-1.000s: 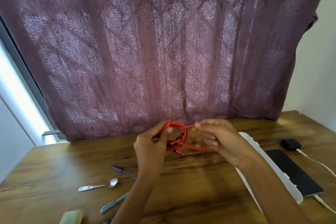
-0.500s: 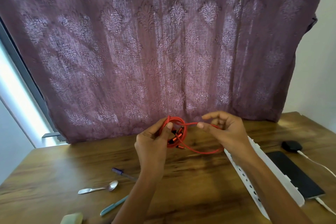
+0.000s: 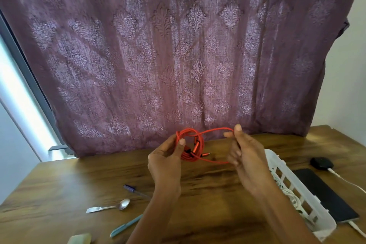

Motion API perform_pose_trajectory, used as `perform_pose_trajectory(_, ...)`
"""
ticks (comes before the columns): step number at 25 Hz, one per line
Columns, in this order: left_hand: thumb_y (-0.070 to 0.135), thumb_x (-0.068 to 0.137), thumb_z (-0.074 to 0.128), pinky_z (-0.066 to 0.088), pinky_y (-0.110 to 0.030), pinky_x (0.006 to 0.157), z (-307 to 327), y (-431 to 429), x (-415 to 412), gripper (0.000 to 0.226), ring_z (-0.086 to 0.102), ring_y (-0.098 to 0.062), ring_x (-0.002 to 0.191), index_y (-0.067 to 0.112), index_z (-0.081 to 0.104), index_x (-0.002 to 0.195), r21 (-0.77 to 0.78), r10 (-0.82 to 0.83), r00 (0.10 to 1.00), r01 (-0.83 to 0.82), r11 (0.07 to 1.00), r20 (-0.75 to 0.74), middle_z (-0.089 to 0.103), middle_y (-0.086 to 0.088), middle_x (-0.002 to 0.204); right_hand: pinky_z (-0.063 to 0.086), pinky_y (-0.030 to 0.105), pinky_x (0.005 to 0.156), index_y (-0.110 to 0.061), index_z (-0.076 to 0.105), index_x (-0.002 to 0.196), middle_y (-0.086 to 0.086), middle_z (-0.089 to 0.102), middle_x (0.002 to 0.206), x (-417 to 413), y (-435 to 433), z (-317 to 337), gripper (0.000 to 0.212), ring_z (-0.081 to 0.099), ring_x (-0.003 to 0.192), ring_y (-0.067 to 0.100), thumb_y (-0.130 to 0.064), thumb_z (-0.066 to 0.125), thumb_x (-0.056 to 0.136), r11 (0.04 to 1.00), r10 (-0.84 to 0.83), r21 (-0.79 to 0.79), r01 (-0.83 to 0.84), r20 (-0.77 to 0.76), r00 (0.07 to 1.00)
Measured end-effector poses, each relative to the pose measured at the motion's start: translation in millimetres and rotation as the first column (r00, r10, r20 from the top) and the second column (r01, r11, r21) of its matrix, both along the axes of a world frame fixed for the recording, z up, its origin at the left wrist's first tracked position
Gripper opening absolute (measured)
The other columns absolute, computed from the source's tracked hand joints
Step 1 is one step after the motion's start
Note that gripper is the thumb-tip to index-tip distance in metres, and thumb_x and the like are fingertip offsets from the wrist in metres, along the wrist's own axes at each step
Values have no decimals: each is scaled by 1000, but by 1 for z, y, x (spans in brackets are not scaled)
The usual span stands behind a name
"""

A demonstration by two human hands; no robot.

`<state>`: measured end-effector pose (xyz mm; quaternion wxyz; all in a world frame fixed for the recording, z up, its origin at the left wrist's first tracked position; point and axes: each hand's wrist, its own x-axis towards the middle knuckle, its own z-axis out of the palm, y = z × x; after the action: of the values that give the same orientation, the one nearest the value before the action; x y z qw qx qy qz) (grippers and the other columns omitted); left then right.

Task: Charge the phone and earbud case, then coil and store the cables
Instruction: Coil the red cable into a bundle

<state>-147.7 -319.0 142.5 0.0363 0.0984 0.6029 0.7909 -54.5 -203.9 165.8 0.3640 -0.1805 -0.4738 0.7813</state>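
Above the middle of the wooden desk (image 3: 59, 184), both hands are lifted with a red cable (image 3: 188, 130) strung between them. The left hand (image 3: 165, 161) grips the wound coil, its thumb pressed across the strands, and metal-tipped plugs stick out of the bundle. The right hand (image 3: 246, 156) pinches a loose loop of the same cable between thumb and forefinger, held out beside the coil, with its other fingers curled.

Off to the right, a white slotted basket (image 3: 316, 224) sits on the desk with a white cord (image 3: 295, 202) lying inside. Just past it lies a dark phone (image 3: 324, 196), a white lead (image 3: 356, 228) at its near end. Behind the phone is a black earbud case (image 3: 321, 163) with a charging cable (image 3: 344, 181) running from it.

On the left lie a spoon (image 3: 111, 206), a purple-capped pen (image 3: 134, 190) and a teal pen (image 3: 125, 226). A purple patterned curtain (image 3: 178, 55) hangs behind the desk.
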Motion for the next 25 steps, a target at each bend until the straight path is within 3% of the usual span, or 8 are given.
perform_pose_trajectory(4,4,74,73,46,-4,76,1,0,12,36,60,16,75,27,68,101,-186,44,948,-107,977,-314,70,16,86,17,14,30,-4,59,74,-9,24,37,-4,17,26,33,19,31,1,-28,48,93,997,74,-37,-73,39,996)
perform_pose_trajectory(6,6,73,74,45,-3,73,5,-4,10,37,60,15,73,36,67,94,-203,27,937,-103,974,-348,68,23,81,14,13,28,-5,60,75,-9,25,38,-2,24,34,33,19,31,0,-29,48,94,980,177,-103,-170,54,983)
perform_pose_trajectory(12,6,79,69,53,-36,83,11,-10,1,18,68,-17,85,11,71,96,-32,-62,998,61,998,-16,74,-5,87,39,20,57,-22,68,70,-11,56,52,-10,39,-10,19,48,49,0,-17,62,87,836,-220,544,69,217,951)
perform_pose_trajectory(16,-2,80,63,56,-36,76,20,-3,11,13,62,-15,77,4,64,92,160,-207,961,179,971,184,65,-7,80,35,1,68,-17,74,87,-2,65,79,-21,24,-40,9,57,72,3,-13,67,84,613,-451,781,120,222,864)
perform_pose_trajectory(18,-3,80,62,58,-27,67,21,-1,14,16,64,-14,75,0,62,96,229,-236,942,182,956,239,64,-8,81,41,3,68,-13,74,90,0,68,79,-27,12,-45,14,60,73,11,-9,61,87,726,-382,682,88,294,876)
perform_pose_trajectory(20,-3,80,62,58,-23,60,22,-1,17,18,65,-16,77,0,61,99,274,-241,934,167,947,265,65,-10,86,54,26,72,-6,70,86,8,69,80,-30,0,-41,23,64,76,22,-8,47,93,978,-75,209,24,241,968)
perform_pose_trajectory(22,-2,81,63,57,-19,56,21,-2,19,19,66,-18,78,2,60,99,282,-226,933,145,948,280,66,-10,88,54,39,70,0,60,84,15,65,81,-25,-13,-30,33,63,76,27,-18,36,97,971,146,-194,-137,34,989)
perform_pose_trajectory(25,-6,82,59,57,-24,62,20,0,24,27,66,-16,73,-5,53,109,354,-237,923,122,927,302,63,-13,88,51,42,78,-3,66,89,13,70,85,-19,-26,-24,34,65,80,23,-35,53,87,967,248,-71,-246,33,968)
